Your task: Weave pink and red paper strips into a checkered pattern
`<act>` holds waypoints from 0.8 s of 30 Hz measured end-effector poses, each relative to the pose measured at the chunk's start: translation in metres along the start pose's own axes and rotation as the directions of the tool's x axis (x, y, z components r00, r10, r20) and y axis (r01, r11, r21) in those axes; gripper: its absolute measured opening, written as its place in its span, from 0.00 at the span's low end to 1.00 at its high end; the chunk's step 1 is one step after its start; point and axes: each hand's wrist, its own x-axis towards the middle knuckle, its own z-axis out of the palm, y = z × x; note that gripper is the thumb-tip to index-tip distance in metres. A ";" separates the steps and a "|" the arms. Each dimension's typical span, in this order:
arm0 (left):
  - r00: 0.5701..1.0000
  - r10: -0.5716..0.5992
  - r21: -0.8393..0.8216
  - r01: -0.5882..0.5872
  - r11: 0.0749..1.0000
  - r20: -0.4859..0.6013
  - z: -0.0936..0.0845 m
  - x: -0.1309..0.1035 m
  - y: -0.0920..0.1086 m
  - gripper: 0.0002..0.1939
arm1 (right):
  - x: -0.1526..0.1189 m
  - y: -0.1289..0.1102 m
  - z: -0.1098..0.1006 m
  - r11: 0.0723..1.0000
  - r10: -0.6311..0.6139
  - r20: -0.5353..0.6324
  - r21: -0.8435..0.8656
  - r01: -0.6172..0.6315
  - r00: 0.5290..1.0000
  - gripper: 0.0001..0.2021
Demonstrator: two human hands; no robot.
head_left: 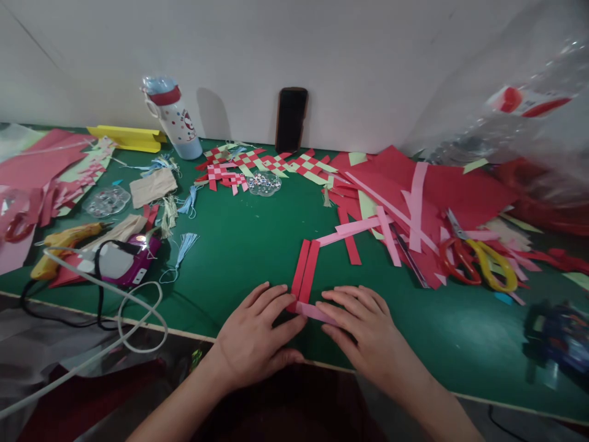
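Two red paper strips lie side by side on the green tabletop, pointing away from me. A pink strip crosses their near ends. My left hand rests at the left, its fingertips pressing on the near ends of the red strips and the pink strip. On the other side my right hand has its fingers spread, with fingertips on or beside the pink strip's right end. Another pink strip lies beyond the far ends of the red ones.
Red and pink paper with scissors lies at the right. Woven checkered pieces line the back, near a leaning phone and a bottle. A glue gun, purple device and white cable are left.
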 end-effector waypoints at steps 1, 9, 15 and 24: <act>1.000 0.000 0.002 0.000 1.000 0.000 0.000 0.000 0.000 0.22 | 0.003 0.002 -0.002 1.000 -0.017 0.011 -0.001 0.017 1.000 0.13; 1.000 -0.016 0.027 0.016 1.000 -0.016 -0.001 0.001 0.000 0.26 | 0.048 0.016 -0.012 0.980 -0.190 0.032 -0.048 0.191 0.981 0.15; 1.000 -0.025 0.026 0.025 0.999 -0.005 -0.003 0.003 0.002 0.25 | 0.075 0.024 -0.001 0.958 -0.286 0.081 0.057 0.282 0.955 0.12; 0.993 -0.067 0.023 0.070 0.997 -0.101 -0.001 -0.002 0.002 0.23 | 0.071 0.033 0.014 0.961 -0.218 0.043 0.182 0.207 0.975 0.11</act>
